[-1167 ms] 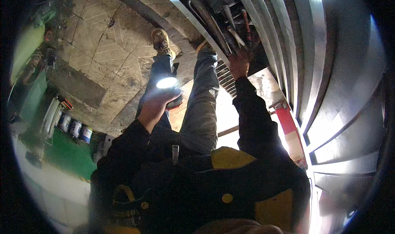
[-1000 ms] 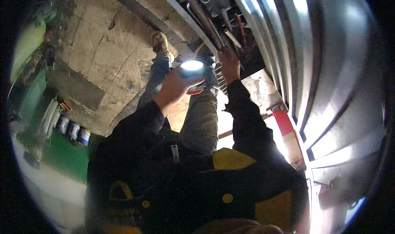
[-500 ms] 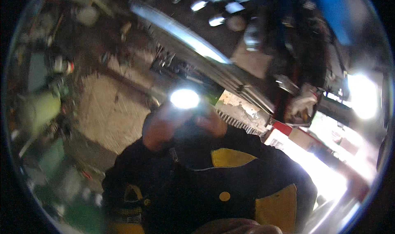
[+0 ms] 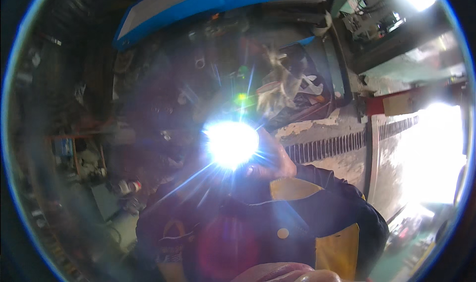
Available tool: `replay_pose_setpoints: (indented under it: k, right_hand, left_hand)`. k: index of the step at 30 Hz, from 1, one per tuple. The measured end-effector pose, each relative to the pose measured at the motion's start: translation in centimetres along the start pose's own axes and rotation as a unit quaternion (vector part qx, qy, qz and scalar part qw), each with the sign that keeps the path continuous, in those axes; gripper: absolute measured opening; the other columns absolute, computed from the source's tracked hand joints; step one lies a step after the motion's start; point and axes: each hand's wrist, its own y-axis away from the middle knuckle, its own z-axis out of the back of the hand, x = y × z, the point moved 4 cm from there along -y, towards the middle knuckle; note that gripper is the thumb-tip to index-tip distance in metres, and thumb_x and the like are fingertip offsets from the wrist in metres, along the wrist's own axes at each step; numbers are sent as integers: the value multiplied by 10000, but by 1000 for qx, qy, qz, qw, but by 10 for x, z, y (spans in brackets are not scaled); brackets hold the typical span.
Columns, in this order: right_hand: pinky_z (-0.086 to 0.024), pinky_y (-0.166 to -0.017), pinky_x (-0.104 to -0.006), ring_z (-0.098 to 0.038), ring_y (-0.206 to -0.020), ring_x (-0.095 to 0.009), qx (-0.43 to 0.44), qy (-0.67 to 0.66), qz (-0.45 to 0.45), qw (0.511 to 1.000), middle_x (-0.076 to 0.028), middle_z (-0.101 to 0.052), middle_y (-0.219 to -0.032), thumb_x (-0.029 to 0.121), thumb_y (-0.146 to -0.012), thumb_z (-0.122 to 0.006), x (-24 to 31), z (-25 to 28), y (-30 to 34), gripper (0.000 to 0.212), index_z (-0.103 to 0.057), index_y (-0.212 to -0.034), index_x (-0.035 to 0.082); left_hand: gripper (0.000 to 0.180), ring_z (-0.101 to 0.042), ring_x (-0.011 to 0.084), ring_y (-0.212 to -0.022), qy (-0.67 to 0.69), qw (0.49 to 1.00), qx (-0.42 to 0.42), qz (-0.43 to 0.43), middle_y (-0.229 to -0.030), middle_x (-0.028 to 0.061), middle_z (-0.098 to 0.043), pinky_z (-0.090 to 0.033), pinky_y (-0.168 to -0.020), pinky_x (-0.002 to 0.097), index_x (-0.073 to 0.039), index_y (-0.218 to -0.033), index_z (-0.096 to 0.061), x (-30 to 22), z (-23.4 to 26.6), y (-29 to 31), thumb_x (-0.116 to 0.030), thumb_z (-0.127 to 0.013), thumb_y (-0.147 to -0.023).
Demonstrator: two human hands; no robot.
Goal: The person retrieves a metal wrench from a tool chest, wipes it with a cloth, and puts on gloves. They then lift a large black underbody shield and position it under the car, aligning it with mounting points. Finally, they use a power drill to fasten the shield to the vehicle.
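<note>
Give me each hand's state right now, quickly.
Left hand: mostly lost in glare from the lit lamp; grip cannot be told.
Right hand: curled beside the lamp; holding or not, cannot tell.

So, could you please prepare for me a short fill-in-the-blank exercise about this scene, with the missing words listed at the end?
1. The lamp in front of the person is switched ____.
2. The hand seen between the lamp's glare and the slatted strip is the person's ____ one.
3. The dark jacket has ____ patches on it.
4. The long pale panel at the top of the picture has a bright ____ edge.

Missing words: on; right; yellow; blue.
</note>
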Motion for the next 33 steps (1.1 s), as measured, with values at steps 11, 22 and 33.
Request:
replay_pose_setpoints:
  k: [11,22,33]
  right_hand:
    - [-477,-1058,-442,-619,-1230,-317,-198,167,41,965,-201,-632,-1316,306,-902,-802,49,9,48,752,-469,-1492,-22]
    - [-519,-921,-495,-638,-1117,-454,-375,551,31,744,-279,-659,-1208,228,-857,-716,41,44,-30,571,-556,-1359,6]
    - [-491,-651,-259,-603,-707,-105,-468,249,8,848,-16,-687,-837,87,-907,-628,33,49,16,250,-723,-1120,-3]
  left_hand:
    - [422,-619,183,-1079,10,984,176,-38,-1212,98,-641,-516,-952,333,-7,-1310,-565,-30,-27,-53,-132,-705,-931]
    - [642,-709,280,-947,295,927,218,84,-1269,224,-644,-593,-678,286,26,-1443,-497,-52,58,-65,-279,-729,-928]
    - [689,-696,255,-1080,195,954,224,35,-1249,140,-679,-546,-992,409,16,-1437,-505,-59,74,-62,-73,-693,-781]
